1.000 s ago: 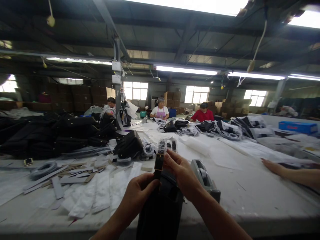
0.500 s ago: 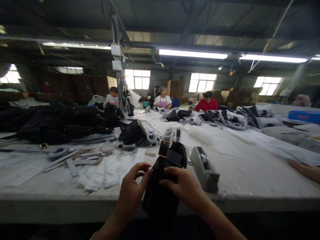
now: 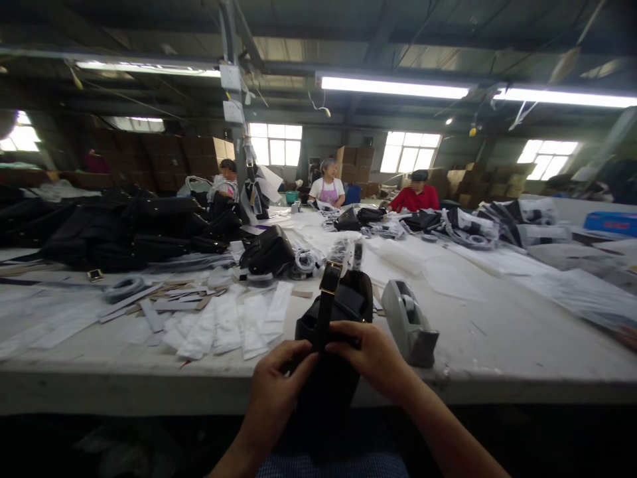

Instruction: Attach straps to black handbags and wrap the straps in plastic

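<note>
At the table's front edge, in the head view, a black bag [image 3: 357,299] stands in front of me. A black strap [image 3: 324,312] with a gold-coloured buckle [image 3: 331,277] runs up its front side. My left hand [image 3: 283,382] pinches the strap's lower part from the left, thumb and forefinger close together. From the right, my right hand [image 3: 371,358] grips the same strap between thumb and fingers, just above the left fingertips. The bag's lower part is dark and partly hidden by my hands. Clear plastic wrapping [image 3: 343,249] shows behind the buckle.
A grey tape dispenser [image 3: 411,325] stands right of the bag. Left lie white packets [image 3: 229,325], card strips [image 3: 169,299] and a heap of black bags [image 3: 119,229]. Another black bag [image 3: 267,251] sits farther back. Co-workers [image 3: 326,186] sit across the table.
My left hand has come in rightward to the strap, and its fingers have closed. My right hand keeps its hold. The view has tilted down slightly; the hand at the far right has nearly left view.
</note>
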`<state>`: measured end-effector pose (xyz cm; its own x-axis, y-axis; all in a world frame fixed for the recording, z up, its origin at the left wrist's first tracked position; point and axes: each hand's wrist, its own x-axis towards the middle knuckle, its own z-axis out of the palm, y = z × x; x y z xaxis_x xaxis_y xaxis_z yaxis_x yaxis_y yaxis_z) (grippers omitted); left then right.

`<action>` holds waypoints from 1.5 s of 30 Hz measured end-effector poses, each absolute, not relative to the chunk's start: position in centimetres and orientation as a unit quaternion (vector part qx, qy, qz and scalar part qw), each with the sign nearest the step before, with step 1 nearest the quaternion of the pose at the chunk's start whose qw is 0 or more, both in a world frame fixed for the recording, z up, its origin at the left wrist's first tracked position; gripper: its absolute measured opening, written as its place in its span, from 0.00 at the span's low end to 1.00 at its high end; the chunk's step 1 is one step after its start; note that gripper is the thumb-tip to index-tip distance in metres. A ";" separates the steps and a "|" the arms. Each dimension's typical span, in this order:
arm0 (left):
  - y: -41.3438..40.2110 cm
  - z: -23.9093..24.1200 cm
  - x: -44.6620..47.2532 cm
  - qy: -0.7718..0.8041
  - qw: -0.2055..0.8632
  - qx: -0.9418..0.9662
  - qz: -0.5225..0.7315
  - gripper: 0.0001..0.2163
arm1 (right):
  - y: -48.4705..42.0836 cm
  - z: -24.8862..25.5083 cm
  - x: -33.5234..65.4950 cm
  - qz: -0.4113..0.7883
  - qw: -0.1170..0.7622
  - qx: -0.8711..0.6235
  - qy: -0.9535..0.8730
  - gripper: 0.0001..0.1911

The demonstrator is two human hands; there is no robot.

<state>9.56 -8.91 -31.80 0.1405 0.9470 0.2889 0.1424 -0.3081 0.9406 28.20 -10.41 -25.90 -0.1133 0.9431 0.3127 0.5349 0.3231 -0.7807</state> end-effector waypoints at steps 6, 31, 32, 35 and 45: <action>-8.3 -31.2 9.6 0.407 0.420 0.633 0.507 0.08 | -10.5 -25.3 28.0 0.274 0.407 -0.508 -0.708 0.13; -8.3 -31.2 9.1 0.406 0.487 0.600 0.488 0.09 | -11.0 -26.0 27.3 0.218 0.376 -0.562 -0.704 0.12; -8.3 -31.2 9.1 0.405 0.497 0.592 0.489 0.09 | -11.0 -26.0 27.2 0.224 0.377 -0.560 -0.703 0.12; -8.2 -31.1 9.2 0.402 0.525 0.568 0.490 0.09 | -10.8 -26.4 26.9 0.238 0.390 -0.558 -0.693 0.12; -7.5 -31.1 9.5 0.384 0.550 0.563 0.483 0.07 | -10.3 -27.3 26.1 0.255 0.399 -0.582 -0.661 0.10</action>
